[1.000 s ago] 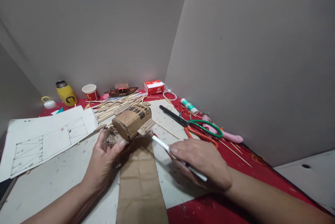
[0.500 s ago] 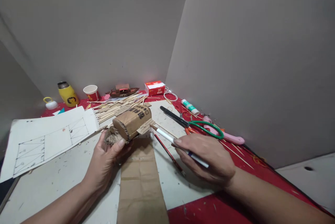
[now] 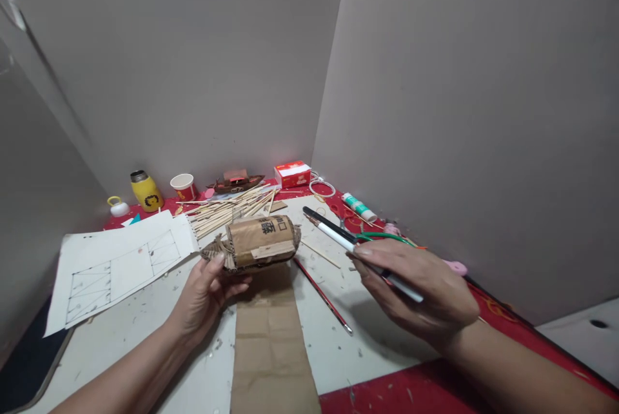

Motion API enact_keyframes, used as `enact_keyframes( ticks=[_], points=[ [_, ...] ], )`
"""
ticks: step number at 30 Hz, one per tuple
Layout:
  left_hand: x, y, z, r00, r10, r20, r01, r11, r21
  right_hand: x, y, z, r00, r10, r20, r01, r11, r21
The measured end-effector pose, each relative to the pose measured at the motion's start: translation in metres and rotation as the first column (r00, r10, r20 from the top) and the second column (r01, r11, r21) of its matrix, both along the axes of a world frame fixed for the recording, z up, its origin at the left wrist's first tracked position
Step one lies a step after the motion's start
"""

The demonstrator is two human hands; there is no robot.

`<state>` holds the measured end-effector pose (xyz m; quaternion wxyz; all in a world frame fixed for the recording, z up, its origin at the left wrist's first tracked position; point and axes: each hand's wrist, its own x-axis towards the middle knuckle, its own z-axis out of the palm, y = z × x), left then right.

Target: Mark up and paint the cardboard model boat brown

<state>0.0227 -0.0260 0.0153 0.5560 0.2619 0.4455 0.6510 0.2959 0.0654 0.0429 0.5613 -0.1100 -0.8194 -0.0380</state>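
My left hand (image 3: 206, 295) holds up a small cardboard boat model (image 3: 256, 245) with a rounded brown paper canopy bearing black printed characters. It is turned side-on above a strip of brown paper (image 3: 271, 343) lying on the white board (image 3: 120, 330). My right hand (image 3: 416, 288) grips a white-handled brush (image 3: 353, 251), its tip pointing up-left, off the model. A thin red pencil (image 3: 322, 295) lies on the board between my hands.
A drawing sheet (image 3: 116, 262) lies at left. A pile of wooden sticks (image 3: 227, 207), a yellow bottle (image 3: 145, 191), a paper cup (image 3: 184, 187), a dark boat model (image 3: 235, 180), a red box (image 3: 293, 174), a glue tube (image 3: 360, 207) and scissors (image 3: 382, 236) line the red table by grey walls.
My left hand has turned the cardboard boat so its long side faces me. My right hand has drawn the brush away to the right and lifted it. The view shifted slightly.
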Motion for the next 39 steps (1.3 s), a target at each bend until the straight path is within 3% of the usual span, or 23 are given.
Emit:
enact_keyframes(
  ticks=[9,20,23,26,31,35,39],
  points=[
    [0.000,-0.002,-0.003,0.996,-0.062,-0.062,0.064,0.997,0.037,-0.006,0.017,-0.010,0.992,-0.059,-0.116,0.060,0.998,0.004],
    [0.001,-0.002,0.000,0.997,-0.038,-0.062,0.040,0.999,0.026,-0.009,0.030,-0.021,0.985,-0.081,-0.152,0.059,0.988,-0.145],
    [0.001,-0.003,0.001,0.996,-0.046,-0.078,0.050,0.998,0.044,-0.011,0.032,-0.027,0.985,-0.049,-0.167,0.004,0.965,-0.262],
    [0.003,-0.004,0.004,0.993,-0.065,-0.094,0.072,0.995,0.075,-0.017,0.031,-0.030,0.976,-0.012,-0.218,-0.093,0.880,-0.466],
    [0.005,-0.005,0.010,0.991,-0.080,-0.107,0.089,0.992,0.087,-0.026,0.030,-0.027,0.949,0.023,-0.314,-0.261,0.616,-0.743],
    [0.005,-0.004,0.009,0.990,-0.084,-0.110,0.093,0.993,0.076,-0.028,0.033,-0.027,0.929,0.084,-0.361,-0.363,0.404,-0.840],
    [0.004,-0.005,0.010,0.993,-0.097,-0.061,0.100,0.994,0.054,-0.029,0.034,-0.030,0.898,0.158,-0.411,-0.440,0.278,-0.854]
  ],
)
